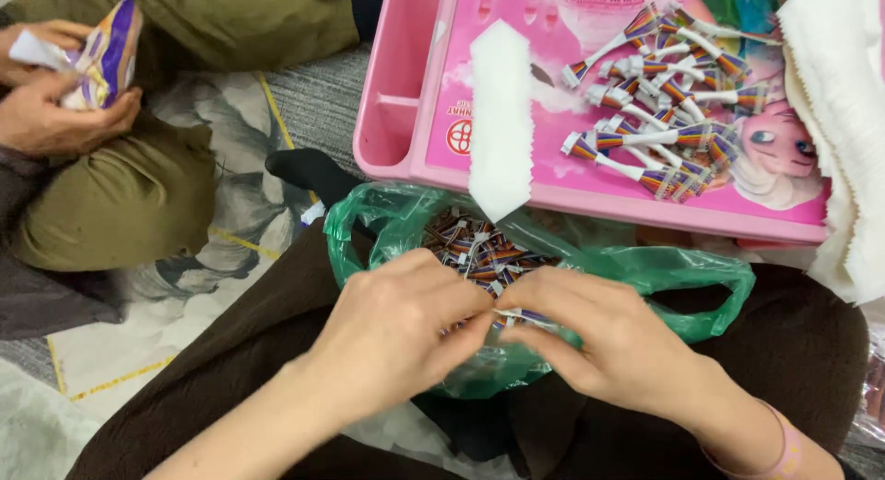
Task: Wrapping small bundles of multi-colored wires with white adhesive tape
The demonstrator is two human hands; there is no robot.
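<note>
Head view, looking down at a lap in dark brown trousers. Left hand point(396, 328) and right hand point(613, 346) meet at frame centre, fingertips pinched together on a small striped cable piece point(513, 316); both hands closed on it, held just above the mouth of a green plastic bag point(645, 270). Bag rests on the lap, open, with a heap of short rainbow-striped connector wires point(479, 249) inside, at 12 o'clock from the hands and just beside them. Pink band point(784, 457) on the right wrist.

At 12 to 1 o'clock from the bag: pink plastic tray point(396, 102) with a cartoon print, its near edge touching or overlapping the bag's rim. On the tray, at 1 o'clock, a loose pile of finished wires point(668, 102), white stems with rainbow-striped ends. White foam strip point(501, 111) lies across the tray, its lower end hanging over the near edge. White cloth point(843, 102) drapes the tray's side at 2 o'clock.

At 10 o'clock, well apart: another person in olive trousers point(138, 194), that person's two hands point(51, 102) gripping a purple-and-white packet point(106, 51). Patterned floor mat point(230, 213) beneath.
</note>
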